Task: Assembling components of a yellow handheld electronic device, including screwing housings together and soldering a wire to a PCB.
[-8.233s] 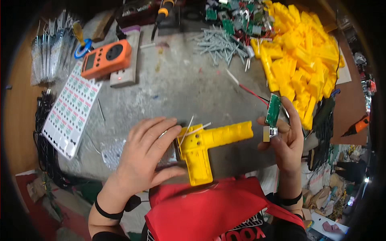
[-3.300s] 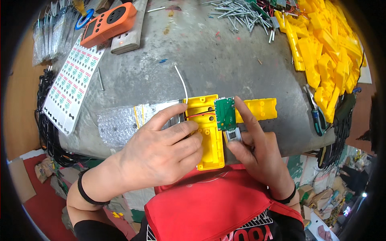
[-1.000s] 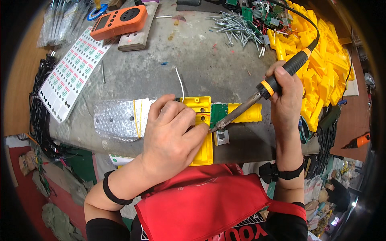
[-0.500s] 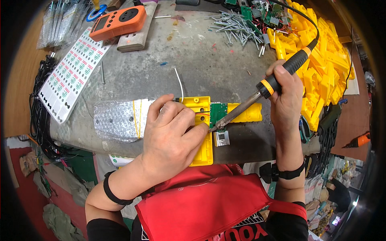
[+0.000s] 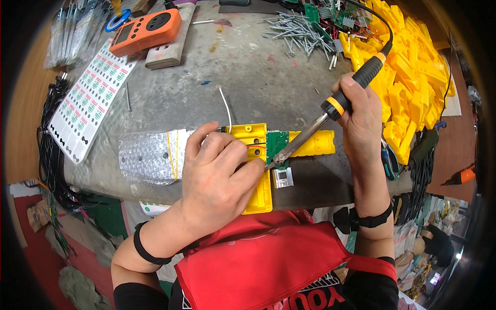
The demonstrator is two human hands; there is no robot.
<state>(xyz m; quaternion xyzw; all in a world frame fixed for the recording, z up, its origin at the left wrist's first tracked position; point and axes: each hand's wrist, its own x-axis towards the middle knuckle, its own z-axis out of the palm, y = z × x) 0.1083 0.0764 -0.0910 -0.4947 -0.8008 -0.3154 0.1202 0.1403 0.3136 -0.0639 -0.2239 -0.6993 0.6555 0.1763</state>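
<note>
My right hand [image 5: 360,116] grips the black and orange handle of a soldering iron [image 5: 309,130]. The iron slants down to the left, and its tip touches or nearly touches the lower left edge of a green circuit board [image 5: 277,143]. My left hand [image 5: 216,168] lies over an open yellow plastic case [image 5: 263,194]. Its thumb and forefinger are closed beside the iron's tip; what they pinch is hidden. Red and black wires run from the case to the board. A metal plate with a black component [image 5: 283,177] sits below the board, and another yellow piece [image 5: 320,143] lies behind it.
Yellow plastic parts [image 5: 413,77] are heaped at the right, beside a pile of screws [image 5: 299,31]. Bubble wrap [image 5: 147,155] lies left of my left hand. An orange meter [image 5: 147,32] and a sticker sheet [image 5: 90,101] are at the far left. The iron's cord arches over the back right.
The view has shifted slightly. My right hand and the soldering iron sit a little further left in the picture, with the tip still at the board's edge. The left hand keeps its pinch.
</note>
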